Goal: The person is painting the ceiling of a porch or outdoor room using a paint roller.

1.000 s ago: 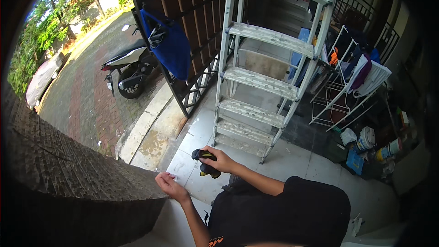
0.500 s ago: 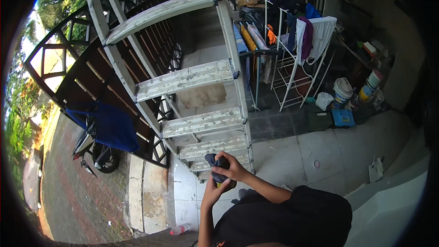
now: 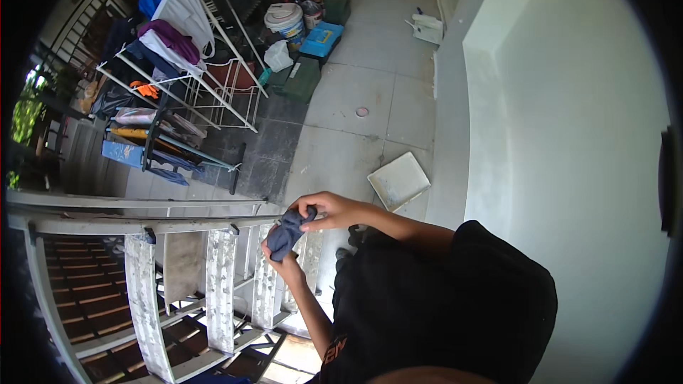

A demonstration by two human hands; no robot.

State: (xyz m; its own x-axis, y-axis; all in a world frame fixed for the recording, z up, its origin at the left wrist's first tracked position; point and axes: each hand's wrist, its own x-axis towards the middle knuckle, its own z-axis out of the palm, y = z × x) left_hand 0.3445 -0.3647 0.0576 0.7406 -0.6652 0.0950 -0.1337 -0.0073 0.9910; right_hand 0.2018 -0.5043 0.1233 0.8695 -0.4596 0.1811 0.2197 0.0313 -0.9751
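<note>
A dark grey-blue crumpled cloth (image 3: 287,234) is held up in front of my body, beside the ladder. My left hand (image 3: 283,264) grips it from below, the fingers partly hidden behind it. My right hand (image 3: 321,211) pinches its upper end between thumb and fingers. Whether anything is wrapped inside the cloth cannot be seen. Just left of and beneath my hands stands a paint-spattered metal stepladder (image 3: 220,288) with wide treads.
A white paint tray (image 3: 400,182) lies on the tiled floor (image 3: 341,156). A laundry rack (image 3: 226,96) with clothes, a paint bucket (image 3: 283,18) and a blue case (image 3: 321,39) stand farther off. A pale wall (image 3: 569,171) rises on the right.
My view has swung to the right, bringing the wall and paint tray into sight and putting the ladder at lower left. Both hands still hold the cloth, now more plainly visible.
</note>
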